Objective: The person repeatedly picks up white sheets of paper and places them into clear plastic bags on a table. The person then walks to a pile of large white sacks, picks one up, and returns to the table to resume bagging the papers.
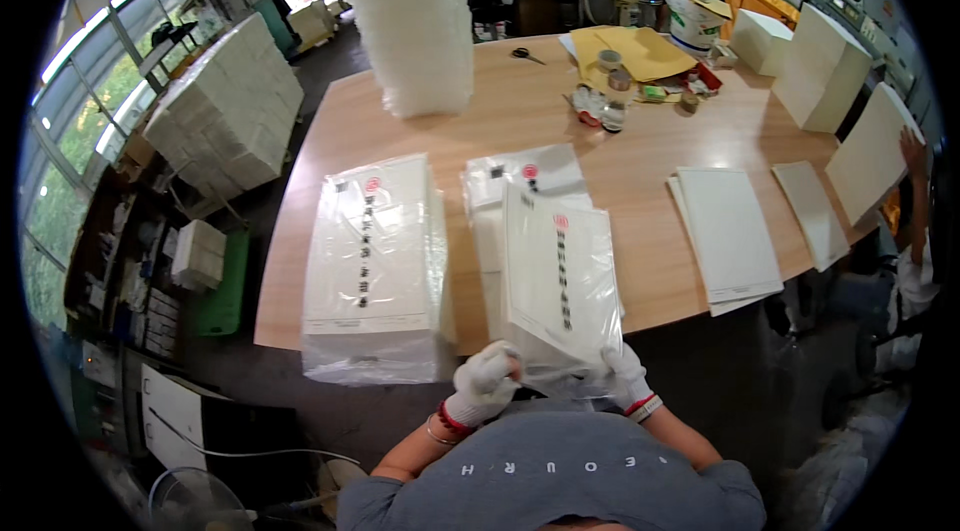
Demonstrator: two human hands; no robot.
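Note:
A clear plastic bag (560, 271) with a white sheet or pad inside, printed with a red mark and a dark column of characters, lies tilted at the table's front edge. My left hand (485, 383), in a white knitted glove with a red cuff, is closed at the bag's lower left corner, its fingers pinching the loose plastic. My right hand (627, 377), also gloved, grips the lower right corner. Beneath lies another bagged white pack (545, 163), partly covered. To the left rises a stack of similar bagged packs (365, 251).
A tall pile of translucent plastic (415, 31) stands at the back left. Scissors (527, 55), tape rolls (610, 61) and yellow envelopes (645, 53) lie farther back. White sheets (728, 236) and white stacks (822, 66) occupy the right, where another person's hand (912, 153) touches a board.

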